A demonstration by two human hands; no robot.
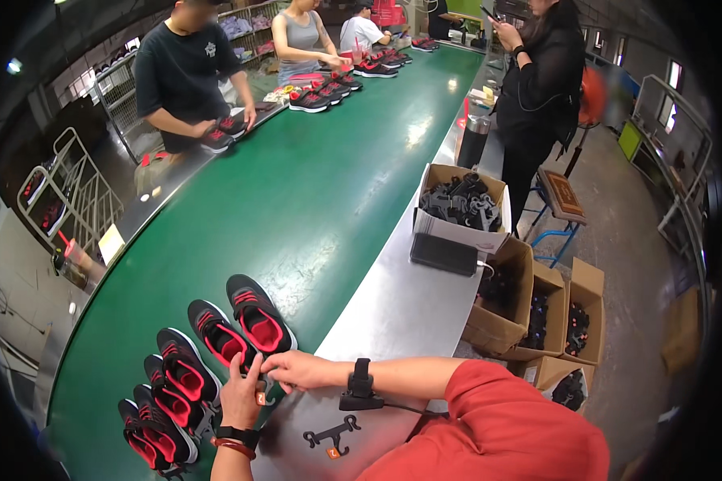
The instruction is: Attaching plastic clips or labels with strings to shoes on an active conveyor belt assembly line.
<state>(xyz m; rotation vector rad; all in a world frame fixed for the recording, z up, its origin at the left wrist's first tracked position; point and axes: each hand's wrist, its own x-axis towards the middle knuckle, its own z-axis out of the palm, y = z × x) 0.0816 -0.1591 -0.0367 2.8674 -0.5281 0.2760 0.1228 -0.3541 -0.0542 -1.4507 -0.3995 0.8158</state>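
Observation:
A pair of black sneakers (258,314) with red laces and lining lies on the green belt, heels toward me. Behind the heels, my left hand (242,396) is closed around a grey plastic shoe hanger (269,388) with an orange tag. My right hand (298,369) meets it from the right, fingers pinched at the same hanger by the shoe's heel; the fingertips are partly hidden. Left of these, several similar sneakers (186,370) stand in pairs, with grey hangers at some heels. A loose black shoe hanger (332,435) with an orange tag lies on the metal ledge below my right forearm.
A box of hangers (462,200), a black power bank (444,254) and a dark tumbler (473,142) stand along the metal ledge (393,309). Cardboard boxes (497,309) sit right of it. Co-workers (186,76) handle shoes across the belt (297,208); a standing person (537,88) holds a phone.

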